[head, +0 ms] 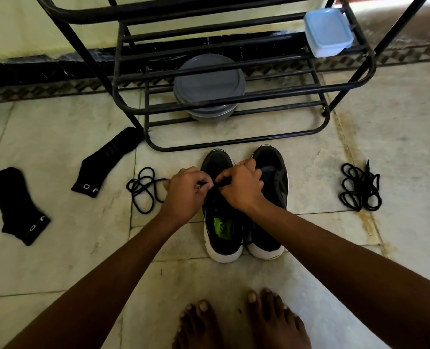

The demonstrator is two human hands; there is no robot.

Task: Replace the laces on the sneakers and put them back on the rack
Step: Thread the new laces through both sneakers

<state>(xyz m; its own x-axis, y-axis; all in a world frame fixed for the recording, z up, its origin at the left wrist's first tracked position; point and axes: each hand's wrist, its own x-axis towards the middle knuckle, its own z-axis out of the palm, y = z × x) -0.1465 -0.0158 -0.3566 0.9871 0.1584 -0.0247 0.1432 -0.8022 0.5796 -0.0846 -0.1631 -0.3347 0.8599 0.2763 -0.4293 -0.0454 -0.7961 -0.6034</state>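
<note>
Two black sneakers with white soles stand side by side on the floor, toes toward the black metal rack (234,144). Over the left sneaker (221,222), which has a green insole, my left hand (186,192) and my right hand (241,187) meet, each pinching a black lace at the eyelets. The lace trails left into a loose coil (143,190) on the tile. My right hand partly covers the right sneaker (271,197). A second black lace (360,187) lies bundled on the floor to the right.
Two black socks, one (20,205) at far left and another (108,159) nearer the rack, lie on the floor. A grey round container (209,84) sits on the rack's lower shelf, a pale blue box (328,31) on an upper bar. My bare feet (241,323) are at the bottom.
</note>
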